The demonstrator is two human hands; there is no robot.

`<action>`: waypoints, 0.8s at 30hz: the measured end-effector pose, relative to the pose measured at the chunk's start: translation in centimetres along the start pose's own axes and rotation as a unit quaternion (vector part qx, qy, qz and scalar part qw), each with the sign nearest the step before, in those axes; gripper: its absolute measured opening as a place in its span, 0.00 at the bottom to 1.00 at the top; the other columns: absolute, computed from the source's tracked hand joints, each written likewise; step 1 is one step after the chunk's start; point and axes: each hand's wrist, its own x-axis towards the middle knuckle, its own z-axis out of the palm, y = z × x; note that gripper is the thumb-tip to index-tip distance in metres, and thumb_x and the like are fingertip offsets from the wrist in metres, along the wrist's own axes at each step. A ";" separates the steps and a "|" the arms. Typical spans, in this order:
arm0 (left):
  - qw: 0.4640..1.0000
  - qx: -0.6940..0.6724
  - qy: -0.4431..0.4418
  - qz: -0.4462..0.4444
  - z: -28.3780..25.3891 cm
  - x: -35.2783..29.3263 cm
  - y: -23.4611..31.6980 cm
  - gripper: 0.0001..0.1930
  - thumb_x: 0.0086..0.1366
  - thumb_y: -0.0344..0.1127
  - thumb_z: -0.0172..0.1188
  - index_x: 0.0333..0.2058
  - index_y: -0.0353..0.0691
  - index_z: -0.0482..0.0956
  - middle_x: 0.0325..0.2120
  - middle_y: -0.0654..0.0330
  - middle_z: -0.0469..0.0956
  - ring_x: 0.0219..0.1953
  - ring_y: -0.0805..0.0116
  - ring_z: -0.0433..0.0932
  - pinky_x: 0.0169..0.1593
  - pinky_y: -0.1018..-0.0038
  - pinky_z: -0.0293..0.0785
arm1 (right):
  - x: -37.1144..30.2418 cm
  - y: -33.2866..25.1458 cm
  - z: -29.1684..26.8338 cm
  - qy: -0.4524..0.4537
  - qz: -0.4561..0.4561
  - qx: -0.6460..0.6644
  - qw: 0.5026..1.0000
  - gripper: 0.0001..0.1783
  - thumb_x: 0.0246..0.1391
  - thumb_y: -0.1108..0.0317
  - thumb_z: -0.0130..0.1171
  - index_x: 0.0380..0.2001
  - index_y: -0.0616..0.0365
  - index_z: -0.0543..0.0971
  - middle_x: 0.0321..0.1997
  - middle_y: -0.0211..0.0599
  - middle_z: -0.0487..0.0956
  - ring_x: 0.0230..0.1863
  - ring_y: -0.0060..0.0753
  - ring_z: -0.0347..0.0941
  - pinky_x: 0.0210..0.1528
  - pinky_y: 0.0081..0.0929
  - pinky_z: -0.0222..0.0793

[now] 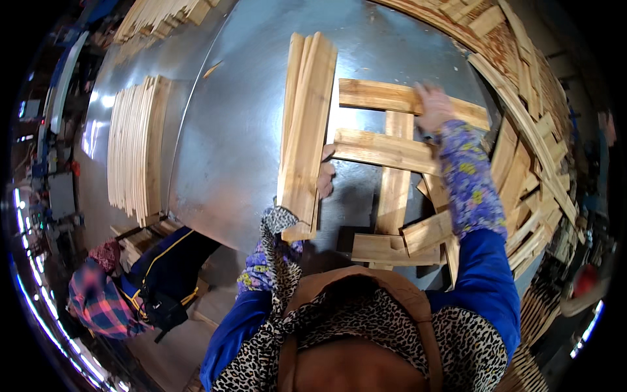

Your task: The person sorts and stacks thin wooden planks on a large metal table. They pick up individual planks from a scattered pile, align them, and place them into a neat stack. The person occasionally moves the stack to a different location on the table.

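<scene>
A bundle of several long, pale wooden boards stands out in front of me, held by my left hand. Its fingers wrap round the bundle's right side; the rest of that hand is hidden behind the wood. To the right, my right hand is over a loose wooden board, fingers stretched across it and blurred by motion. Closer to me, another board lies crosswise, partly behind my right forearm. Beneath both runs a lengthwise board. Shorter pieces overlap near my body.
The boards lie on a shiny grey metal table. A neat board stack sits at left, another stack at far left. Scattered wood strips pile up along the right. A person in a plaid top is at lower left.
</scene>
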 end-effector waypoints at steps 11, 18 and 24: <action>0.978 0.192 0.052 0.066 -0.2 1.1 2.8 0.54 0.73 0.82 0.46 0.73 0.33 0.63 0.31 0.49 0.79 0.32 0.59 0.81 0.34 0.62 0.79 | 4.6 4.0 -4.6 -0.160 0.169 0.429 0.872 0.46 0.58 0.45 0.72 0.73 0.60 0.72 0.56 0.50 0.85 0.56 0.50 0.83 0.63 0.44 0.80; 0.910 0.151 0.383 0.050 5.3 0.0 -4.0 0.37 0.79 0.71 0.50 0.61 0.39 0.81 0.43 0.52 0.88 0.43 0.57 0.88 0.49 0.60 0.89 | -7.2 -24.1 -5.3 -0.219 0.181 0.830 0.480 0.53 0.57 0.50 0.80 0.79 0.53 0.64 0.68 0.51 0.78 0.63 0.50 0.78 0.64 0.45 0.80; 0.913 0.284 0.272 0.107 2.4 -7.2 -5.4 0.36 0.72 0.60 0.68 0.65 0.35 0.76 0.48 0.48 0.87 0.47 0.57 0.88 0.55 0.61 0.88 | -11.6 -27.8 -4.5 -0.297 0.235 0.830 0.409 0.52 0.62 0.60 0.75 0.82 0.54 0.58 0.71 0.56 0.74 0.70 0.55 0.75 0.70 0.53 0.79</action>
